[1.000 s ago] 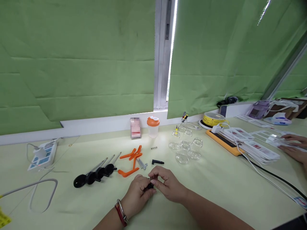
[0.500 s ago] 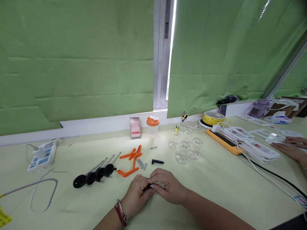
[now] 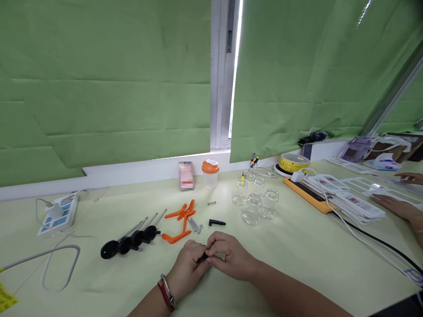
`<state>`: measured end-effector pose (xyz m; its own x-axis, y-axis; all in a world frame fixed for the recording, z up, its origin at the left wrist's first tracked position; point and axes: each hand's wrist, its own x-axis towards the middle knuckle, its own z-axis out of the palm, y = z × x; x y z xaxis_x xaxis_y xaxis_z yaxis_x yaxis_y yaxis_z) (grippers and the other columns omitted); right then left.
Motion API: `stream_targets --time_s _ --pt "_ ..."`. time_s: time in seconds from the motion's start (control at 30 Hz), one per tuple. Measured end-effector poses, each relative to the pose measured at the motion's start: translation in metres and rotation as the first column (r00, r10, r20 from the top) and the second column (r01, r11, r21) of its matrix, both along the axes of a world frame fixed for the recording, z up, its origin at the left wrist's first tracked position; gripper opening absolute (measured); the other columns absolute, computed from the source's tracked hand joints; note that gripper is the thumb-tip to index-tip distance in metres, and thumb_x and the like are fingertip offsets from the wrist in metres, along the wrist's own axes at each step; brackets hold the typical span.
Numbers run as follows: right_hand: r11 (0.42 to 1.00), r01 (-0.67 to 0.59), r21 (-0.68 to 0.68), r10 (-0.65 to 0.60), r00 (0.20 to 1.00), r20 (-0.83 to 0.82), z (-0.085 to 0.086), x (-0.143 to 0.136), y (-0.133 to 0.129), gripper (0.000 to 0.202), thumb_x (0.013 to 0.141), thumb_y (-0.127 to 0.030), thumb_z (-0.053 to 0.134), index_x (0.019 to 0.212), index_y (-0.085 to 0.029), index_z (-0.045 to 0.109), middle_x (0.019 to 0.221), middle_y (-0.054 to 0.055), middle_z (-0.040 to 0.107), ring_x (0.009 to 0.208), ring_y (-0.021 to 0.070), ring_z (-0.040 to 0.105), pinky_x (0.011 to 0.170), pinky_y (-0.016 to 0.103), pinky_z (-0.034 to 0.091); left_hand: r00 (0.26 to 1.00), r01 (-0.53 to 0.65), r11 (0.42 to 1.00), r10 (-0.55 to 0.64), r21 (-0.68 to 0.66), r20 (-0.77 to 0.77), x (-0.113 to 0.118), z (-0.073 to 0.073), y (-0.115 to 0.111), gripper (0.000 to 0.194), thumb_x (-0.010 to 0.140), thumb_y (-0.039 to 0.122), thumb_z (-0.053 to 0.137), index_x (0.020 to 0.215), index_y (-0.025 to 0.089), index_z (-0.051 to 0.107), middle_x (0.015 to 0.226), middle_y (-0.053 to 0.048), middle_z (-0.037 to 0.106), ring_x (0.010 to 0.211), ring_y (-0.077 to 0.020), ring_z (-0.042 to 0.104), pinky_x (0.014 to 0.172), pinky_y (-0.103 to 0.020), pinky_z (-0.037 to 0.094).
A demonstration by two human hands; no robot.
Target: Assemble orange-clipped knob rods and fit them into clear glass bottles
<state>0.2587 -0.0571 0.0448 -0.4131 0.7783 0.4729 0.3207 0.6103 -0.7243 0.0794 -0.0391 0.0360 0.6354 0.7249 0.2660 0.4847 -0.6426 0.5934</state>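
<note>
Close together over the front middle of the table, my left hand [image 3: 190, 265] and my right hand [image 3: 230, 256] both close around a small black part [image 3: 204, 255]. Fingers cover most of it, so its kind does not show. Just beyond lies a black L-ended plastic piece [image 3: 217, 223]. Several orange plastic pieces [image 3: 177, 238] are to its left, beside some metal screws [image 3: 195, 225]. A small spring [image 3: 212, 203] lies farther back. On the left, several black round-ended parts with metal rods [image 3: 109, 249] lie in a row.
Several clear glass jars [image 3: 254, 200] stand right of centre, some with small tools. An orange-lidded cup [image 3: 210, 174] is by the wall. An orange power strip [image 3: 307, 193], cards [image 3: 357, 204] and cables lie right. Another person's hand [image 3: 395, 204] rests at far right; a white power strip [image 3: 59, 213] is left.
My right fingers have shifted slightly on the black part; my left hand stays nearly still. At far right, the other person's hands have moved apart.
</note>
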Motion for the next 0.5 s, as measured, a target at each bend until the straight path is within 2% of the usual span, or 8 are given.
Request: stream_targets --time_s 0.2,0.3,0.37,0.5 --pt "0.977 0.108 -0.185 -0.121 0.991 -0.064 -0.005 -0.007 -0.001 0.017 0.071 -0.011 0.058 0.083 -0.021 0.066 0.083 0.001 0.06 0.071 0.0125 0.057 0.065 0.024 0.048 0.998 -0.053 0.998 0.053 -0.016 0.017 0.001 0.004 -0.001 0.01 0.084 0.025 0.054 0.081 0.02 0.063 0.079 -0.004 0.059 0.079 -0.0185 0.052 0.073 -0.03 0.04" --pt "0.905 0.18 -0.385 -0.243 0.962 -0.122 -0.014 -0.011 0.005 0.012 0.069 -0.013 0.059 0.079 -0.018 0.063 0.069 -0.001 0.059 0.06 0.0109 0.054 0.057 0.022 0.045 1.0 -0.011 0.999 0.011 -0.053 0.011 -0.004 0.007 0.002 0.012 0.079 0.03 0.062 0.085 0.02 0.063 0.091 -0.006 0.059 0.085 -0.0201 0.052 0.077 -0.031 0.042" --pt "0.846 0.213 -0.488 -0.324 0.933 -0.154 -0.021 -0.011 0.013 0.009 0.066 -0.014 0.062 0.076 -0.016 0.061 0.063 -0.002 0.058 0.057 0.0104 0.052 0.055 0.022 0.043 1.0 0.026 0.997 -0.026 -0.069 0.005 -0.009 0.008 0.006 0.024 0.072 0.033 0.069 0.091 0.02 0.062 0.096 -0.006 0.057 0.089 -0.0212 0.052 0.079 -0.032 0.043" --pt "0.773 0.338 -0.537 -0.435 0.898 -0.061 -0.034 -0.007 0.026 0.007 0.064 -0.017 0.064 0.068 -0.016 0.058 0.055 -0.004 0.054 0.051 0.0099 0.048 0.049 0.021 0.038 1.0 0.002 0.997 -0.001 -0.083 0.01 -0.021 0.005 0.013 0.04 0.067 0.038 0.074 0.1 0.022 0.06 0.106 -0.008 0.055 0.098 -0.0237 0.052 0.084 -0.036 0.045"
